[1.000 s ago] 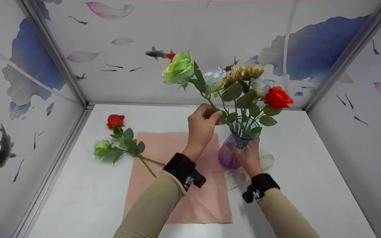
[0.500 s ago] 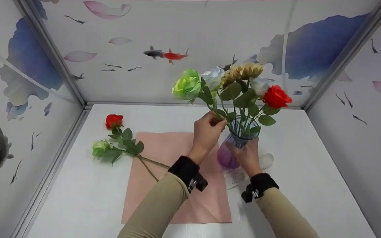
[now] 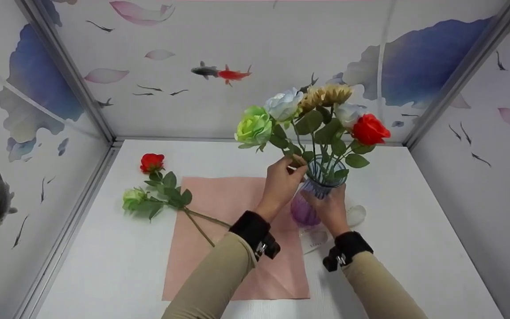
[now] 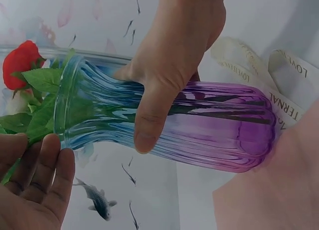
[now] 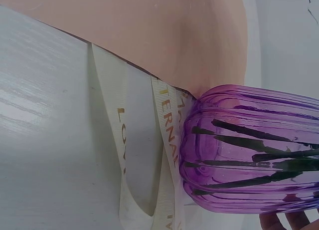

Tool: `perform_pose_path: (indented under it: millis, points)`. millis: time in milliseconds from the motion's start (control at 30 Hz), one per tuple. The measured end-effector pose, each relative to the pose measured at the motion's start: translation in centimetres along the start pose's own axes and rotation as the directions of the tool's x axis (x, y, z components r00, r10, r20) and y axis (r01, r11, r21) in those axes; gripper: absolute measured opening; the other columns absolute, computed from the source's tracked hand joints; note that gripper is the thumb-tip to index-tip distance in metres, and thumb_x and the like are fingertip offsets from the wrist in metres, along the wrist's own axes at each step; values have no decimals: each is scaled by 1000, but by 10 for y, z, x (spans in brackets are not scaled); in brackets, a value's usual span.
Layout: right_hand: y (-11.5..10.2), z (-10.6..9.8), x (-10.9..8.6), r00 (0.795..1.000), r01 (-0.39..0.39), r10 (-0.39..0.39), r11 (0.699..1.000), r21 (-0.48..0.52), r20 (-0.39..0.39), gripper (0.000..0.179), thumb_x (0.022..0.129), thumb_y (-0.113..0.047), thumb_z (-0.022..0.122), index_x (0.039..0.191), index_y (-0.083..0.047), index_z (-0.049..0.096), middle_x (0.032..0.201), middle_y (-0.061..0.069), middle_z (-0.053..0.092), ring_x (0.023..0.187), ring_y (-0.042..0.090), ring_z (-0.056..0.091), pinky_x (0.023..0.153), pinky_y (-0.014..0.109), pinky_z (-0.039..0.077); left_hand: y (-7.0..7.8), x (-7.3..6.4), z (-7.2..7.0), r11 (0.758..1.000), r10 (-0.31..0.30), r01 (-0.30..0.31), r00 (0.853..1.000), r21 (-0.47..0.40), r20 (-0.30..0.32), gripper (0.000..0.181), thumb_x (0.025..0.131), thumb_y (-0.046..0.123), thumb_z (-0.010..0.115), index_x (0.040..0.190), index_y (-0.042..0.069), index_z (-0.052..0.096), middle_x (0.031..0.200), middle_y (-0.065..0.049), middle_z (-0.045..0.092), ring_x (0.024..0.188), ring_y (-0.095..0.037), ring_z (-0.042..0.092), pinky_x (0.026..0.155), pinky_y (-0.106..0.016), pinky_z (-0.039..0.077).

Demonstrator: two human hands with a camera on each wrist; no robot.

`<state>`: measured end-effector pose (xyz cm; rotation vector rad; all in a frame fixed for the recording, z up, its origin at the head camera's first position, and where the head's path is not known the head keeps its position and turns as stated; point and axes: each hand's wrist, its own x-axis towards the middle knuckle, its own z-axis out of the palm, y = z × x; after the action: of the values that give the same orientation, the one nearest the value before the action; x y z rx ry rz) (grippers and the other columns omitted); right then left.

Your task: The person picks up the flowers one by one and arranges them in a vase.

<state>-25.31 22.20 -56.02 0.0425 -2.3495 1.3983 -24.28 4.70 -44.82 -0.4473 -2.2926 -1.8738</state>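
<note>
With thumb and fingertips, my left hand (image 3: pixel 283 184) pinches the stem of a green artificial rose (image 3: pixel 255 126) beside the vase's mouth. Around the neck of the blue-to-purple glass vase (image 3: pixel 304 212) wraps my right hand (image 3: pixel 332 210), its thumb across the front in the left wrist view. A red rose (image 3: pixel 371 129), pale blue-white roses (image 3: pixel 283 104) and tan flowers (image 3: pixel 326 96) stand in the vase. Cut stem ends (image 5: pixel 239 142) show through its purple base in the right wrist view. Where the green rose's stem ends is hidden.
A red rose (image 3: pixel 152 163) and a green rose (image 3: pixel 134 199) lie at left, stems across a pink sheet (image 3: pixel 237 274). A lettered cream ribbon (image 5: pixel 168 125) lies by the vase base. Printed panels (image 3: pixel 246 35) enclose the white table (image 3: pixel 414 266).
My left hand has moved right and down toward the vase's mouth. The green rose has come lower, beside the pale roses. My right hand stays on the vase.
</note>
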Motion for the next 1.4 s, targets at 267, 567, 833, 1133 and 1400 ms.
perform_pose_path:
  millis: [267,567,833,1133,1400]
  points:
    - [3,0,3,998,65,-65,997,30,-19,97,76,-21,93,149,-4,32,142,17,43,130,26,48,115,42,35,-9,-4,-2,994,23,-23,1000,-109,0,24,105,25,60,119,7,66,102,-9,76,82,-22,76,79,-27,59]
    - [3,-1,0,1000,20,-20,999,24,-3,100,77,-22,93,151,-5,27,144,19,38,132,25,46,116,42,34,-8,-1,1,996,75,-80,992,-46,-102,12,100,17,69,107,8,67,97,-6,76,73,-13,71,70,-24,58]
    - [2,-1,-2,999,-51,51,999,11,17,106,78,-25,92,153,-2,21,145,23,34,134,32,45,117,47,33,-8,8,9,996,22,-9,991,94,-136,11,98,17,72,103,8,73,92,-2,73,77,-9,61,70,-22,51]
    - [1,-1,-1,997,-67,67,998,18,29,106,79,-26,91,154,-2,20,148,23,32,136,31,43,118,46,32,-8,18,14,990,-40,54,993,132,-112,9,100,19,69,100,10,70,94,-1,72,81,-12,62,72,-24,49]
    - [1,-1,-2,998,-67,67,997,37,18,106,78,-28,91,153,-3,20,147,21,34,133,27,45,117,41,33,-11,24,19,979,-78,87,995,186,-56,10,102,22,66,101,13,68,96,-1,67,76,-12,54,69,-25,41]
